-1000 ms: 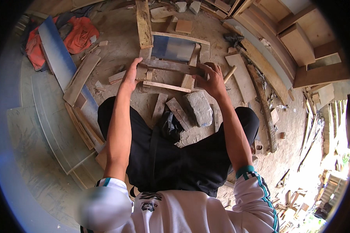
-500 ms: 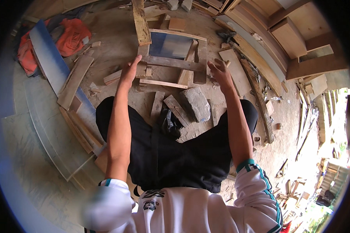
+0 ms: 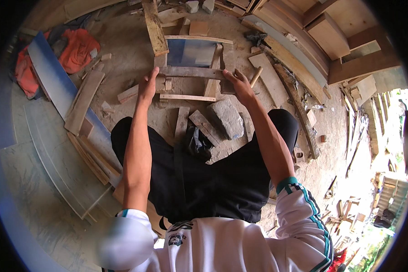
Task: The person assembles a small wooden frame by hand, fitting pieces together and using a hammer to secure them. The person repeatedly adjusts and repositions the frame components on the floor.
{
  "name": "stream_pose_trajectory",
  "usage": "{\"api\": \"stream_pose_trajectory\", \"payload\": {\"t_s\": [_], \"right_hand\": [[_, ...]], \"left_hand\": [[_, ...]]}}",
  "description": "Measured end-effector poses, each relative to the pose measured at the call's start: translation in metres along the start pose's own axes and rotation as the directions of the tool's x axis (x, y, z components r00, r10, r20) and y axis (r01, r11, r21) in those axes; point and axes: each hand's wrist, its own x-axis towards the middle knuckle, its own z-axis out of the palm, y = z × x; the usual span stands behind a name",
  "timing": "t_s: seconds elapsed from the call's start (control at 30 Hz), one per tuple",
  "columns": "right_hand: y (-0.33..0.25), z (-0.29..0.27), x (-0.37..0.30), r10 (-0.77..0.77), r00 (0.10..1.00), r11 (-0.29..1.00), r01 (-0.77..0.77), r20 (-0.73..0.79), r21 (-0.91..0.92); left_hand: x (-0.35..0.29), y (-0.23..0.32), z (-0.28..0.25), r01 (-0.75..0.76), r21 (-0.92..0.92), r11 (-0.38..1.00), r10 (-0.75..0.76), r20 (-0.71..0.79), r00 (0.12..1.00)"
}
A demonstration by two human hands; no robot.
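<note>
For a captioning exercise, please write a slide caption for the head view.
Left hand and right hand at opposite ends of a wooden slat, beyond a stone block.

A blue board (image 3: 54, 63) lies across an orange cloth (image 3: 80, 51) at the floor's (image 3: 127, 51) far left corner; a grey stone (image 3: 226, 119) sits near a black bag (image 3: 197, 144); a wooden cabinet (image 3: 327, 38) fills the far right corner.

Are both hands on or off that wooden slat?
On: left hand touches the left end of the wooden slat, right hand its right end.
</note>
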Motion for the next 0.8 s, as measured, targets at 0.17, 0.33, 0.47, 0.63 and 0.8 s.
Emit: {"api": "stream_pose_trajectory", "payload": {"t_s": [0.17,0.33,0.47,0.63,0.8], "right_hand": [[0.0,-0.015,0.021,-0.083,0.994,0.987,0.071,-0.076,-0.147],[-0.017,-0.019,0.018,-0.01,0.997,0.988,-0.001,-0.07,-0.156],[-0.005,-0.037,0.019,0.073,0.996,0.991,-0.078,-0.051,-0.11],[0.009,-0.048,0.023,-0.027,0.98,0.954,-0.034,-0.198,-0.299],[-0.016,-0.044,0.002,-0.061,0.99,0.947,0.018,-0.125,-0.32]], "left_hand": [[-0.008,0.005,0.009,0.003,-0.003,1.0,-0.003,-0.049,0.999],[-0.017,0.01,0.026,-0.04,0.027,0.999,0.043,-0.149,0.988],[-0.017,0.009,0.033,0.043,0.079,0.996,-0.037,-0.068,0.997],[-0.024,0.031,0.044,0.152,0.007,0.988,-0.15,-0.094,0.984],[-0.029,0.036,0.041,-0.11,-0.101,0.989,0.089,-0.187,0.978]]}}
